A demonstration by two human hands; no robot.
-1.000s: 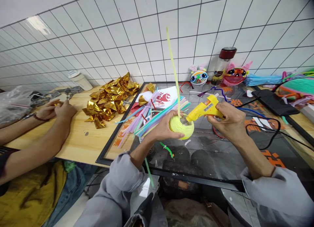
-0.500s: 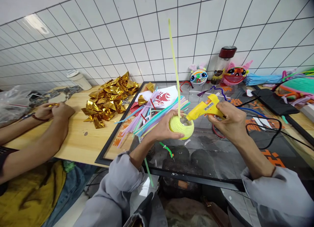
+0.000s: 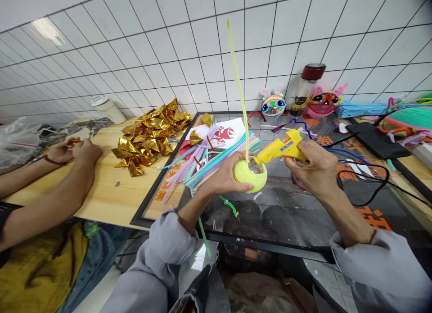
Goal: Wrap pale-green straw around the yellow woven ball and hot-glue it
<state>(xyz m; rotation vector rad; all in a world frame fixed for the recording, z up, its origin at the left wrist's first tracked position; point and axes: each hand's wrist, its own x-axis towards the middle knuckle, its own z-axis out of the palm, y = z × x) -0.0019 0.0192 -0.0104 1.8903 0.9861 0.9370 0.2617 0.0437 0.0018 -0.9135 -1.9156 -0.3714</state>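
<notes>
My left hand (image 3: pixel 227 175) is wrapped round a yellow ball (image 3: pixel 248 178) coiled from pipe cleaners, with an opening near its top. From that opening a long yellow pipe cleaner (image 3: pixel 240 83) sticks up, leaning slightly left. In my right hand (image 3: pixel 317 162) is a yellow glue gun (image 3: pixel 283 146), gripped by its handle. Its nozzle points left and down at the rim of the opening, close to the base of the upright pipe cleaner. Whether the tip touches the rim I cannot tell.
Pastel pipe cleaners (image 3: pixel 209 162) lie behind my left hand. Gold foil pieces (image 3: pixel 151 133) are heaped farther left, near a co-worker's hands (image 3: pixel 79 151). A glass bottle (image 3: pixel 300 92) and two decorated balls stand by the wall. Black cables (image 3: pixel 378 187) cross the right side beside a black phone (image 3: pixel 378 139).
The glue gun's nozzle has shifted slightly left along the rim. The upright pipe cleaner's top has tilted a little farther left. My left hand stays in place.
</notes>
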